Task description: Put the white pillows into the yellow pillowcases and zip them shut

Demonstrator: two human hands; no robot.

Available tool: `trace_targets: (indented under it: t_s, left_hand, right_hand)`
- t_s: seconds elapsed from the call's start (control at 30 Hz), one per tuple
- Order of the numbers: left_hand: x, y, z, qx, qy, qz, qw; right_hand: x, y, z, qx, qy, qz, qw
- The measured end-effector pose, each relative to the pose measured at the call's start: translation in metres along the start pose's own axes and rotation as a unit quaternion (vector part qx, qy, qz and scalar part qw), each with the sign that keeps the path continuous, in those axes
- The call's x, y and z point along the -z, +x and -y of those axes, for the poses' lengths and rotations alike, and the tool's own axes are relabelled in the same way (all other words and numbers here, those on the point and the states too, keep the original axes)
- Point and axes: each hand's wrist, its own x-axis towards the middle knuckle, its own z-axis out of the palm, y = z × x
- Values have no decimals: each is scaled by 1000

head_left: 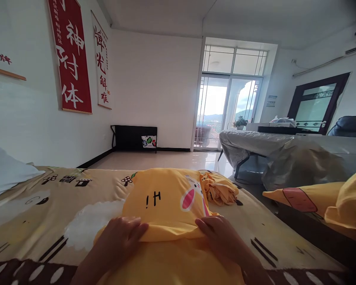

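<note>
A patterned blanket [259, 227] spreads beneath the yellow printed cloth [169, 198], which lies between and beyond the hands, its body toward 12 o'clock. Its folded near edge runs from 9 to 3 o'clock. The left hand [126, 231] pinches that edge, with the cloth's middle toward 2 o'clock; the right hand [215, 231] pinches it too, the middle toward 10 o'clock. Neither is clearly nearer. A crumpled yellow bundle [224, 190] sits around 12 o'clock from the right hand.
</note>
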Motion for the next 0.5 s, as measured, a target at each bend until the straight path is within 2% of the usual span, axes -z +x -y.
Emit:
trace_targets:
  t_s: [0.2,0.33,0.4,0.43,0.5]
  left_hand:
    - [6,-2,6,12,-34,14,999]
    - [8,5,32,52,-131,43,989]
    - [5,14,55,94,-172,8,981]
    - [3,18,66,131,-176,-19,975]
    - [-4,26,87,227,-165,-52,959]
  right_hand:
    - [5,1,-6,-12,-3,12,1000]
    - [1,9,-24,-30,63,91,993]
    - [-5,16,-41,-64,106,107,986]
    - [-9,19,-51,-91,116,90,985]
    - [-16,26,-73,-161,101,13,982]
